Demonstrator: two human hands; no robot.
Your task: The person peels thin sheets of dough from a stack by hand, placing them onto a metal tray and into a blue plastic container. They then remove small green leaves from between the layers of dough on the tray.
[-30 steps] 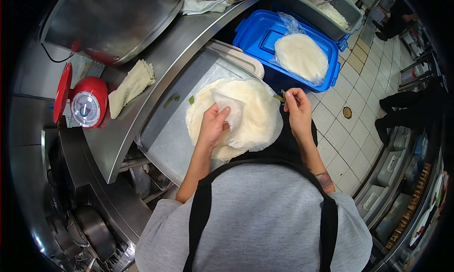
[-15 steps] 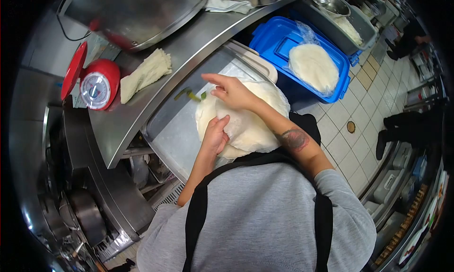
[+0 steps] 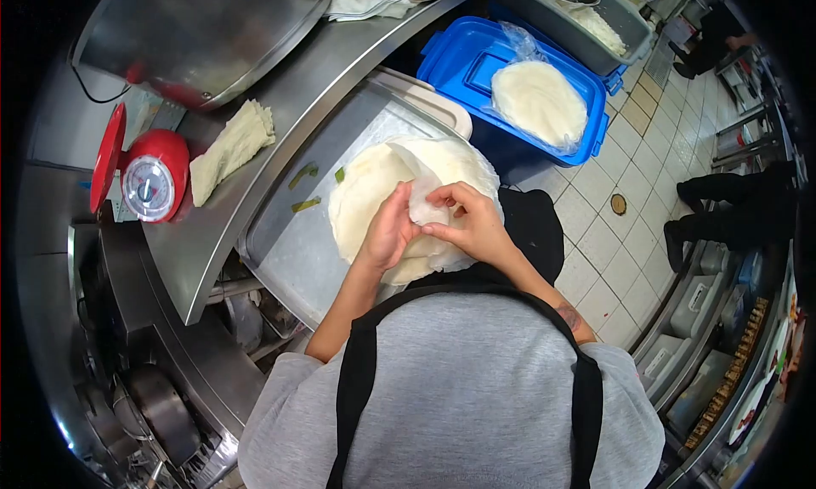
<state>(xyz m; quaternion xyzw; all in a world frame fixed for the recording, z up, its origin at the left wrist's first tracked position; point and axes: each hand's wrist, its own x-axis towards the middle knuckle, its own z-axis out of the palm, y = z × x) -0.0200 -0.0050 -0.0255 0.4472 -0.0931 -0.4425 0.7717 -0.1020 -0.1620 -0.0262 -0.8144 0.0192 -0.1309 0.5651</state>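
Note:
A broad, pale, round mass, like stacked thin dough sheets [image 3: 361, 204], lies on a metal tray [image 3: 289, 251] in front of me. Over it, my left hand [image 3: 392, 226] pinches the near left edge of a thin, whitish, see-through sheet [image 3: 422, 202]. My right hand [image 3: 470, 224] has the sheet's right side between curled fingers and thumb, so the thumbs of both hands come close together. Whether the sheet is dough or plastic film I cannot tell. Green strips [image 3: 306, 205] rest on the tray left of the pile, and a small green piece [image 3: 340, 175] sits at its edge.
A steel counter [image 3: 293, 90] curves along the left, bearing a red dial scale [image 3: 157, 179], a folded cloth [image 3: 234, 149] and a large pot [image 3: 204, 39]. At right, a bagged pale round [image 3: 540, 104] lies on a blue lid [image 3: 442, 64]. A person's dark-clothed legs [image 3: 722, 221] stand farther right.
My right hand has drawn back from above the green strips to the sheet's right side and closed on it. The view has shifted, moving the surroundings left.

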